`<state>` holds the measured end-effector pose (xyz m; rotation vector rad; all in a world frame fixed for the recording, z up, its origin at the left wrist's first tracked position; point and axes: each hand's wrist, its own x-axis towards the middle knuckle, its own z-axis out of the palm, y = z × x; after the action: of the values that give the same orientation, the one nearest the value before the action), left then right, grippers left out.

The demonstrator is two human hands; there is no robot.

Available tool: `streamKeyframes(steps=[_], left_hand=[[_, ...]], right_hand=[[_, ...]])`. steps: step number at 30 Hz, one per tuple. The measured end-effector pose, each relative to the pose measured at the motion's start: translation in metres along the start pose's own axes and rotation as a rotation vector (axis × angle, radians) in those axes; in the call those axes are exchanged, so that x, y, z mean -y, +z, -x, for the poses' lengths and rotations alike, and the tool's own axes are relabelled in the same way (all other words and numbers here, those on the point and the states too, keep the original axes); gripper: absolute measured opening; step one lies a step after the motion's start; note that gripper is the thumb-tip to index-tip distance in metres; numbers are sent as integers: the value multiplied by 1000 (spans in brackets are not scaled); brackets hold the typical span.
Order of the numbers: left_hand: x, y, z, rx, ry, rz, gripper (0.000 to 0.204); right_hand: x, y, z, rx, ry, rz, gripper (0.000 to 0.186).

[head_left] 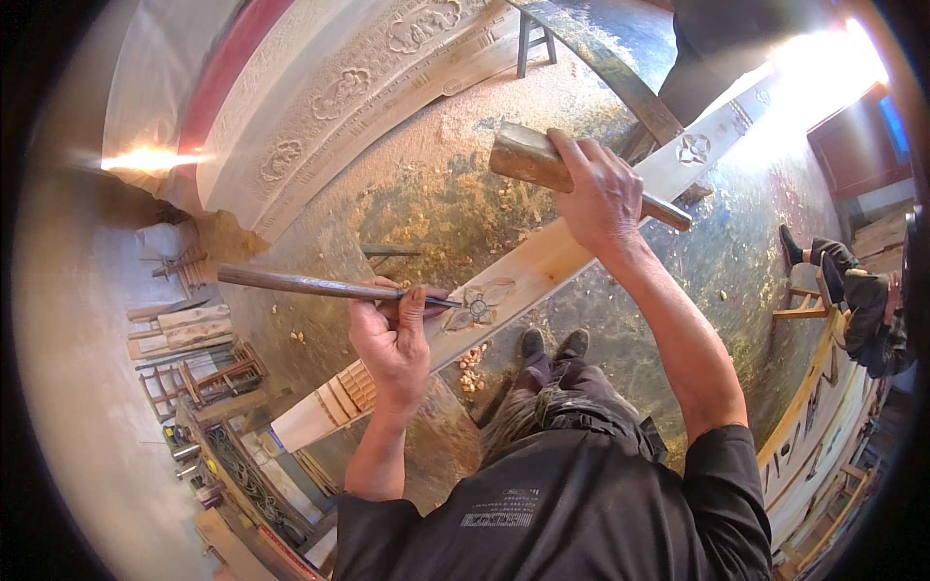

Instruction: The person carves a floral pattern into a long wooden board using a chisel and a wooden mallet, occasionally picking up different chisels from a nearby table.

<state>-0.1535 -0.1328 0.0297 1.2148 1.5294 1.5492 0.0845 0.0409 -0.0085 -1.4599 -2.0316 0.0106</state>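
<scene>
Workshop floor [426, 208] strewn with shavings. Left hand [392, 339] clamped on a chisel [320, 286], tip on the plank's [542, 266] carved flower. Right hand [601, 194] clamped on a wooden mallet [533, 160], raised above the plank.

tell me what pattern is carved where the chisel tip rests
A flower with petals, cut into the pale plank; head view.

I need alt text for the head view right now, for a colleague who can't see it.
Seen from above, the left hand holds a long wooden-handled chisel with its tip on a flower carving in a long pale wooden plank, while the right hand grips a blocky wooden mallet raised above it. Wood chips lie on the floor near the person's dark shoes.
</scene>
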Motion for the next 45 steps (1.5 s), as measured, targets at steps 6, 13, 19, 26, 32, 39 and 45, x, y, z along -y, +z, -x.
streamKeyframes(steps=[6, 13, 19, 26, 32, 39, 45], left_hand=[[4, 3, -3, 3, -17, -20, 23], [0, 7, -1, -40, -43, 9, 26], [4, 4, 0, -34, -26, -34, 26], [3, 1, 1, 43, -5, -129, 25], [-5, 11, -1, -16, -27, -18, 25], [-3, 7, -1, 31, -13, -122, 22], [-1, 7, -2, 27, -14, -74, 23]], right_hand=[[-3, 1, 1, 6, -14, 21, 67], [-1, 0, -2, 21, 7, 56, 61], [-3, 3, 0, -2, -15, 36, 65], [-2, 3, 0, 4, -10, 39, 66], [-6, -4, -2, -110, -11, -14, 66], [19, -114, -23, -192, 271, -265, 55], [-52, -237, 4, -407, 145, 37, 60]])
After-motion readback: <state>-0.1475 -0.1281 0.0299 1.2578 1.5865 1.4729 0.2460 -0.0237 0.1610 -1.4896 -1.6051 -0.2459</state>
